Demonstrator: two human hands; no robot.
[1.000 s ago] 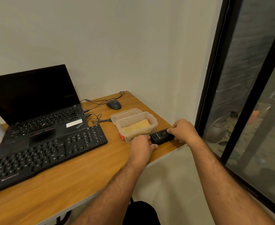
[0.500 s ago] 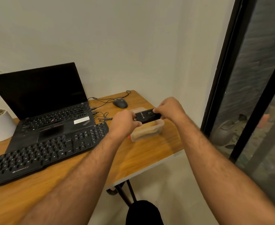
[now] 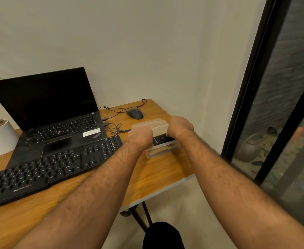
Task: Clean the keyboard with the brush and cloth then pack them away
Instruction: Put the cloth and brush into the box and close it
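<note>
Spanning both hands [image 3: 142, 139] — black brush [image 3: 163, 140] over box [image 3: 158, 152]

Both arms stretched forward, hands side by side

The left hand [image 3: 140, 139] and right hand [image 3: 180, 128] sit close together, backs turned up toward the camera, fingers curled down and out of sight; both bare forearms run straight from the lower frame.
</note>
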